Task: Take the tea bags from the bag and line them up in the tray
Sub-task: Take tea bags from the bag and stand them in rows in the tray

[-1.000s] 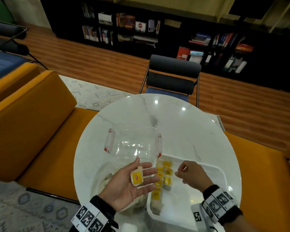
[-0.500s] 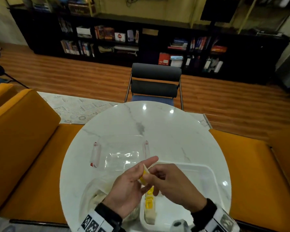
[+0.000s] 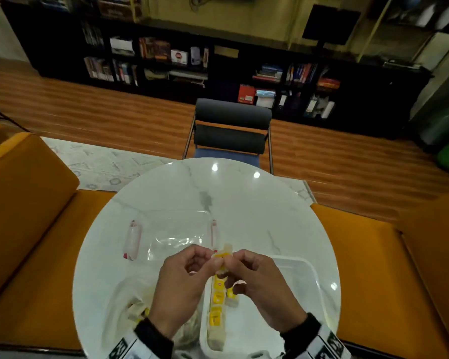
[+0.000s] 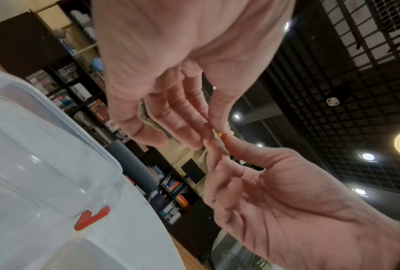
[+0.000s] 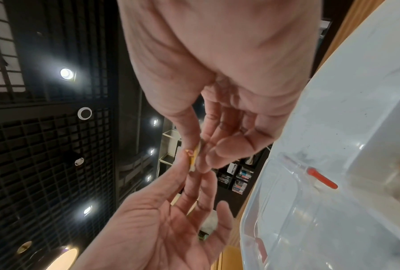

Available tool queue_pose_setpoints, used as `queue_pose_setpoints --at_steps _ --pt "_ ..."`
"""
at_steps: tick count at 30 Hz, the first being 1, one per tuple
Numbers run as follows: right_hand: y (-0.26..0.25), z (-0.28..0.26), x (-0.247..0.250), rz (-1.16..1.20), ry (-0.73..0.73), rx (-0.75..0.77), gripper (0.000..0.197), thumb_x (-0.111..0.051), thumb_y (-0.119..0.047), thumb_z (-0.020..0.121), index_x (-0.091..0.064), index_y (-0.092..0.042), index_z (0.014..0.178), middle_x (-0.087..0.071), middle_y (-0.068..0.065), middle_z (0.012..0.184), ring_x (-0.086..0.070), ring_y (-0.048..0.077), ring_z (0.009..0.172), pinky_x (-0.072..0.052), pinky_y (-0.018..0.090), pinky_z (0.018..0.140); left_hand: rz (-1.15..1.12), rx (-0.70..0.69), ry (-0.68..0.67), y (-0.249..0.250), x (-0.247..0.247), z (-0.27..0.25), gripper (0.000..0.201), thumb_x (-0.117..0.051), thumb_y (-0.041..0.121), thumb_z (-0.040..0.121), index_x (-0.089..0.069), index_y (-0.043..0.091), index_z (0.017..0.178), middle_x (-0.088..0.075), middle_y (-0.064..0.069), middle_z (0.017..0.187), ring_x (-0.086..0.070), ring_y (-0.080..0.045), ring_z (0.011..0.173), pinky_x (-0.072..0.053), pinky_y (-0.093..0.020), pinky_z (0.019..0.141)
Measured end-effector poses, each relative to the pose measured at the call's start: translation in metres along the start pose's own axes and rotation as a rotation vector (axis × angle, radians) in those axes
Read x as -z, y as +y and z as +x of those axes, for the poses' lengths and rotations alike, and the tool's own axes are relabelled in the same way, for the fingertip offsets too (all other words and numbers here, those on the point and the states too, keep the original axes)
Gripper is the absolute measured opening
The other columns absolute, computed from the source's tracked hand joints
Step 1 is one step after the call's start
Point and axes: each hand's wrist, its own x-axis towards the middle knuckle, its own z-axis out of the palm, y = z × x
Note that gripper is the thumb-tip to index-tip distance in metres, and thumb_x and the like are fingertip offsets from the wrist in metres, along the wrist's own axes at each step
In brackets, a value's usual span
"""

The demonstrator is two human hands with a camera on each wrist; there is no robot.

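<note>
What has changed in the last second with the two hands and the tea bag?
The tea bag lay on the open left palm; now both hands pinch it between them above the tray. The right hand moved left to meet the left hand, whose fingers curled. The row of tea bags in the tray, the clear lid and the plastic bag stayed in place on the table.
</note>
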Motion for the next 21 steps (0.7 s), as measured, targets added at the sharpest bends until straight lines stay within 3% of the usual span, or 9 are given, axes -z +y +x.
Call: queue_pose_setpoints --at_steps 3,5,7,9,12,15,17,21 --pt "0.000 0.003 0.004 -0.084 -0.021 0.084 0.038 -0.073 -0.030 0.076 -0.068 -0.032 0.113 -0.071 -0.008 0.110 -0.068 0.016 0.097 -0.055 0.032 0.083 0.104 -0.024 -0.081 0.003 0.009 0.002 0.009 -0.079 0.018 0.085 -0.075 0.022 0.079 -0.074 -0.001 0.074 -0.068 -0.016 0.071 -0.054 -0.033 0.073" --pt "-0.003 0.003 0.007 -0.274 -0.057 0.172 0.043 -0.070 -0.026 0.079 -0.065 -0.040 0.119 -0.067 -0.014 0.120 -0.065 0.010 0.108 -0.057 0.033 0.089 0.216 -0.070 -0.128 0.006 0.015 0.002 0.010 -0.076 0.020 0.087 -0.075 0.025 0.079 -0.072 0.007 0.073 -0.065 -0.008 0.069 -0.051 -0.025 0.069" --pt "-0.005 0.004 0.005 -0.400 -0.100 0.237 0.025 -0.071 -0.025 0.085 -0.071 -0.035 0.108 -0.072 -0.011 0.107 -0.066 0.007 0.099 -0.057 0.029 0.080 0.291 -0.133 -0.120 0.009 0.019 0.005 0.011 -0.075 0.020 0.088 -0.074 0.027 0.080 -0.070 0.011 0.070 -0.064 -0.007 0.069 -0.049 -0.023 0.068" --pt "-0.007 0.003 0.001 -0.472 -0.088 0.264 0.003 -0.073 -0.028 0.089 -0.074 -0.027 0.086 -0.073 -0.004 0.085 -0.065 0.008 0.079 -0.050 0.024 0.067 0.289 -0.158 -0.079 0.011 0.022 0.009 0.012 -0.074 0.018 0.089 -0.074 0.029 0.085 -0.068 0.006 0.069 -0.064 -0.013 0.069 -0.051 -0.027 0.069" --pt "-0.001 0.005 0.003 -0.552 -0.063 0.261 0.017 -0.076 -0.039 0.085 -0.073 -0.024 0.078 -0.069 -0.001 0.079 -0.060 0.009 0.071 -0.047 0.024 0.063 0.246 -0.143 -0.077 0.015 0.025 0.014 0.019 -0.075 0.014 0.088 -0.072 0.031 0.095 -0.066 0.002 0.070 -0.063 -0.023 0.069 -0.054 -0.035 0.072" --pt "-0.001 0.006 0.008 -0.567 -0.052 0.254 0.015 -0.077 -0.041 0.083 -0.073 -0.029 0.091 -0.069 -0.013 0.095 -0.065 0.010 0.085 -0.054 0.035 0.073 0.263 -0.172 -0.133 0.021 0.025 0.015 0.022 -0.079 0.014 0.084 -0.073 0.033 0.094 -0.072 0.005 0.074 -0.067 -0.021 0.071 -0.055 -0.040 0.075" --pt "-0.004 0.005 0.006 -0.553 -0.079 0.262 0.007 -0.075 -0.037 0.085 -0.075 -0.030 0.084 -0.069 -0.009 0.088 -0.065 0.013 0.083 -0.052 0.037 0.073 0.262 -0.176 -0.159 0.025 0.021 0.015 0.023 -0.081 0.014 0.081 -0.074 0.033 0.092 -0.074 0.006 0.076 -0.068 -0.017 0.074 -0.054 -0.041 0.077" --pt "-0.002 0.006 0.005 -0.522 -0.059 0.289 0.014 -0.075 -0.030 0.086 -0.074 -0.023 0.073 -0.066 0.003 0.074 -0.061 0.021 0.077 -0.045 0.027 0.066 0.227 -0.171 -0.154 0.029 0.015 0.014 0.025 -0.082 0.015 0.081 -0.073 0.033 0.096 -0.075 0.006 0.077 -0.067 -0.015 0.075 -0.054 -0.043 0.077"
